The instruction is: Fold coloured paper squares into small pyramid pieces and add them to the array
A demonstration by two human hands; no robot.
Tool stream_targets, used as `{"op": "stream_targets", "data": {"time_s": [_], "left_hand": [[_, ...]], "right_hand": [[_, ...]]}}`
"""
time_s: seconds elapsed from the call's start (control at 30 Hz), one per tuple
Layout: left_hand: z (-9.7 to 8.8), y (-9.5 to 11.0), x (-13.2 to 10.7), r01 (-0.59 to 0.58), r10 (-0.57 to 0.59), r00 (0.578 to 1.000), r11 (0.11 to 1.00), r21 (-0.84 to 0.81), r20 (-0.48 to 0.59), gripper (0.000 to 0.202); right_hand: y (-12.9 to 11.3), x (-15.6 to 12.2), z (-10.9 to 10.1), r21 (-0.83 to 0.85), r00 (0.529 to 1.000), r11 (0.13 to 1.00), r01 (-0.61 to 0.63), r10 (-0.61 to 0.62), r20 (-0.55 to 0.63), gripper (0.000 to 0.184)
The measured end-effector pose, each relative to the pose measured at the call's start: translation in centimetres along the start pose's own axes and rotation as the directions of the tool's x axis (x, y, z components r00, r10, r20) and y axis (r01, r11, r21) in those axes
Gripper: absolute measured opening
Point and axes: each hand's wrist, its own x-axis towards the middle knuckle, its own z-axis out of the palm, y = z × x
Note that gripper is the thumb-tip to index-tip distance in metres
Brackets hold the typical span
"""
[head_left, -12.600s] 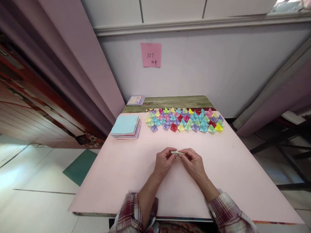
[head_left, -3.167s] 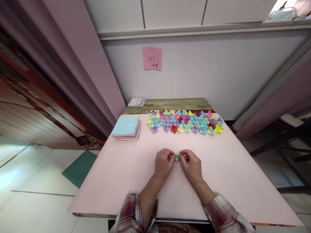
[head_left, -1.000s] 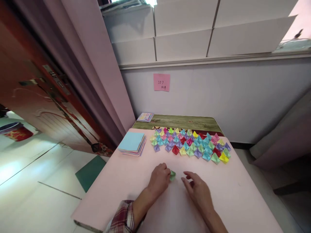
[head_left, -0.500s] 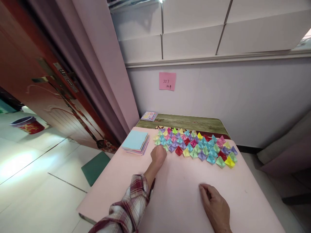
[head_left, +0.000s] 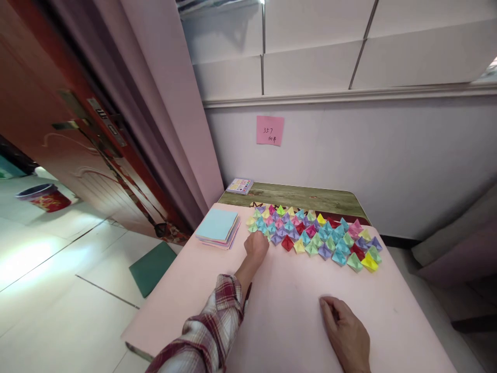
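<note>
My left hand (head_left: pixel 257 244) is stretched forward, fingers curled down at the near left corner of a block of several small folded paper shapes (head_left: pixel 322 241) in many colours. A bit of green folded paper shows at its fingertips, mostly hidden under the hand. My right hand (head_left: pixel 345 331) lies palm down on the pink table top (head_left: pixel 287 316) close to me, holding nothing. A plaid sleeve covers my left forearm.
A stack of coloured square paper sheets (head_left: pixel 217 228), light blue on top, lies left of the folded shapes. A small paper packet (head_left: pixel 239 186) sits on the wooden strip (head_left: pixel 306 197) by the wall. A pink note (head_left: pixel 269 130) hangs on the wall. A green mat (head_left: pixel 152 267) lies on the floor.
Both hands held the green folded piece at the table's middle. The left hand has since carried it forward to the block of shapes, and the right hand dropped back to rest on the table.
</note>
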Motion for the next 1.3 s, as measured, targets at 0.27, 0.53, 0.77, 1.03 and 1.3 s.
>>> {"op": "stream_targets", "data": {"time_s": [0.27,0.53,0.77,1.03,1.3], "left_hand": [[-1.4,-1.9,-1.3,-0.06,0.057,0.998,0.995,-0.084,-0.04,0.029],[-0.4,-6.3,-2.6,-0.31,0.26,0.931,0.934,-0.177,-0.255,0.021],[0.7,-5.5,-1.7,-0.325,0.3,0.932,0.94,-0.103,-0.205,0.026],[1.2,-6.7,-0.3,-0.344,0.326,0.92,0.937,-0.053,-0.217,0.019],[1.7,-6.4,0.3,-0.339,0.314,0.907,0.94,-0.044,-0.28,0.014]], "right_hand": [[-0.2,0.1,0.0,0.002,1.0,1.0,0.005,-0.005,-0.017,0.035],[-0.3,0.1,-0.1,-0.017,0.998,0.998,-0.06,0.06,0.01,0.032],[-0.4,0.1,-0.1,-0.011,0.996,0.996,-0.09,0.091,0.016,0.032],[-0.1,0.1,0.2,-0.015,0.998,0.998,-0.058,0.058,-0.005,0.032],[-0.2,0.1,0.2,-0.023,0.999,0.999,-0.044,0.043,-0.022,0.031]]}}
